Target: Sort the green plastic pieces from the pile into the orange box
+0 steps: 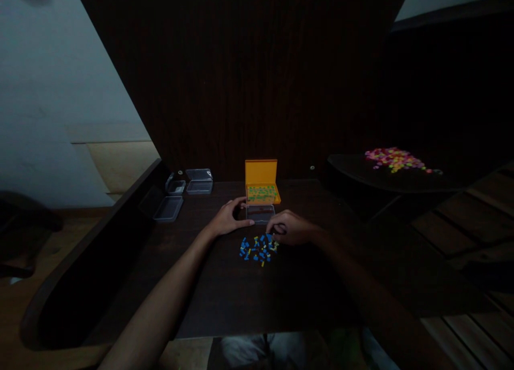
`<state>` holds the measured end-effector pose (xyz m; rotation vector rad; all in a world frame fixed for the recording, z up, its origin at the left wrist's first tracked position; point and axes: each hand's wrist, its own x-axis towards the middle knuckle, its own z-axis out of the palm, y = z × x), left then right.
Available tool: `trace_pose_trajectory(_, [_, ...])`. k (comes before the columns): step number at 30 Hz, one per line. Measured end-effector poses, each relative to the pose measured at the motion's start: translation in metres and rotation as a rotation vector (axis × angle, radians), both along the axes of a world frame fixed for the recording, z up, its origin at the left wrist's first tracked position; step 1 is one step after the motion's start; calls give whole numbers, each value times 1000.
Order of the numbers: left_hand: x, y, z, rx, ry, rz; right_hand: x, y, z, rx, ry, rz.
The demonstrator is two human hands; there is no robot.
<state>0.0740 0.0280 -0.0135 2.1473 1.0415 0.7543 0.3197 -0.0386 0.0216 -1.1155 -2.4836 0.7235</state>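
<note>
A small clear plastic box [260, 219] lies on the dark desk, in front of an open orange case [261, 172] with small green pieces in it. My left hand [228, 218] holds the clear box at its left side, thumb by the near edge and fingers by the far corner. Nearer to me is a loose pile of tiny blue, yellow and whitish building bricks [262, 253]. Over the pile's right edge, my right hand [292, 228] has its fingers curled in a pinch. Whatever sits between those fingertips is too small to make out.
Clear plastic cases [199, 187] with raised lids and a shallow clear tray [168, 208] stand at the desk's left. A heap of pink, yellow and red small pieces [395, 159] lies on a dark surface at the right. A tall dark panel [249, 81] rises behind.
</note>
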Motion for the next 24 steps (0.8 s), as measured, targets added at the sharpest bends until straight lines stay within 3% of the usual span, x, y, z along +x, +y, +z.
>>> trace_pose_trajectory(13, [-1,0,-4,14,-22,-3,-7,-3,4,-82,-190,-46])
trace_pose_trajectory(24, [-1,1,-2,25,-26,-14,-13,-4,5,-65,-198,-69])
